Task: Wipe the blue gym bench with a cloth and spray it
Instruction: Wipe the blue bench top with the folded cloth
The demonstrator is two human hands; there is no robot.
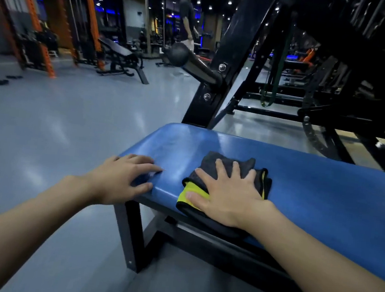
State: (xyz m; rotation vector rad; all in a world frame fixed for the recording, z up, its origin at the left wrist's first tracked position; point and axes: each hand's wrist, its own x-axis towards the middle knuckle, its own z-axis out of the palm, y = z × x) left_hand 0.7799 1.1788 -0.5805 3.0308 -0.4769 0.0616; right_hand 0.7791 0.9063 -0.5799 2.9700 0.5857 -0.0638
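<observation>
Dim gym floor [68, 131] surrounds the blue bench [324, 197]. Near its left end the right hand [227, 193] presses a grey-and-yellow cloth [211, 162] with spread, straight fingers; the left hand [123, 176] rests there loose-fingered, empty. The cloth overhangs the bench's near edge; a stroke that way could drag it off.

Your right hand [226, 195] presses flat, fingers spread, on the folded cloth [210, 172] atop the blue bench [324, 197]. Your left hand [123, 176] rests on the bench's end corner.
</observation>
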